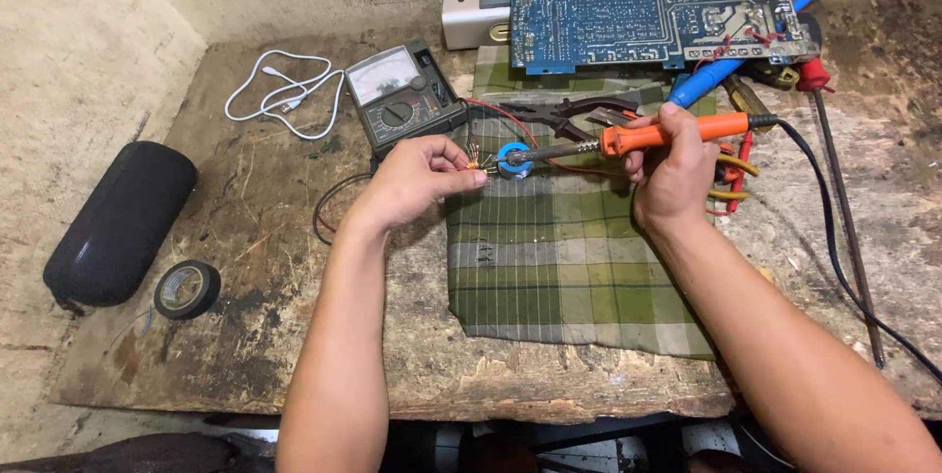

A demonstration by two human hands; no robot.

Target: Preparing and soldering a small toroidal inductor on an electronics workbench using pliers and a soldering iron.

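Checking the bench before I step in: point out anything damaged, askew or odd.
The wooden bench top is stained and chipped along its front edge. The blue circuit board lies solder side up, overhanging a silver box. The checked cloth lies skewed. Nothing looks spilled.

A meter lies at the back of the bench, left of the green checked cloth. Its dial window is a pale, rounded rectangle set in a dark grey case, above 1 round black knob. No packages, labels or signs can be made out.
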